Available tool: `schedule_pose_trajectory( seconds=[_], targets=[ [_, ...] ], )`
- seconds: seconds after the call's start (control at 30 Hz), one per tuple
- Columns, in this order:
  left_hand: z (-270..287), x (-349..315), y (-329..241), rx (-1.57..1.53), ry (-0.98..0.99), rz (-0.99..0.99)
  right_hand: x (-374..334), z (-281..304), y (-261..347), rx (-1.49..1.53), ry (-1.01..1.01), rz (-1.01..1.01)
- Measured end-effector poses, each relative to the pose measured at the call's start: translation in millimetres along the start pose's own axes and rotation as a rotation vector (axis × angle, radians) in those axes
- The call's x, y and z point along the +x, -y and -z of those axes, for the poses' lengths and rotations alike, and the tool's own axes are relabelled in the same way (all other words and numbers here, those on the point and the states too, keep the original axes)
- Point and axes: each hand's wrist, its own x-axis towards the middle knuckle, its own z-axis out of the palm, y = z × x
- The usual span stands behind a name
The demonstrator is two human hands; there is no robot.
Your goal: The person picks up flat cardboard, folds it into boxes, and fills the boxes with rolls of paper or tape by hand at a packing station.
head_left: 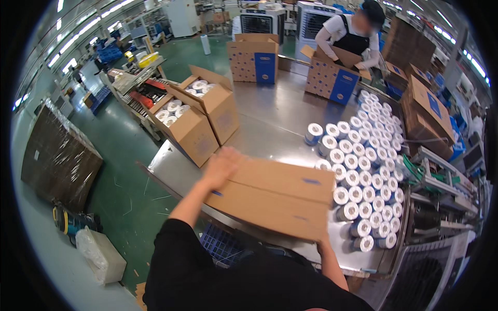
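A brown cardboard box [275,192] lies in front of me at the table's near edge, its long face with a lengthwise seam turned up. My left hand [223,167] grips its left end, the fingers slightly blurred over the far corner. At the near right corner, my right hand [323,249] holds the box; most of its fingers are hidden by the cardboard. Just beyond my left hand stand two open cartons, a nearer carton [194,137] and a farther carton [224,111], with white rolls inside.
Many white-and-blue rolls [358,171] stand upright on the metal table [264,129] at the right. Across it, a person [353,36] reaches into an open printed carton [332,78]. Another open carton [253,61] stands at the far edge. A roller conveyor [148,93] is at the left.
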Motion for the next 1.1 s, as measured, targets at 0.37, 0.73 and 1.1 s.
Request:
schedule_pose_trajectory(
  seconds=[0.37,0.73,1.1],
  targets=[
    [-14.6,-28.2,-6.7,-2.047,0.482,0.421,-147.7,10.3,232.2,0.478,0.554,-0.145],
    [-234.9,-43.7,-144.0,-0.913,0.623,0.172,-55.5,-54.4,158.0,0.079,0.495,-0.345],
    [-89.8,2.4,-175.9,-0.469,0.203,0.099,-120.4,70.3,212.8,-1.325,-0.941,0.363]
  ],
)
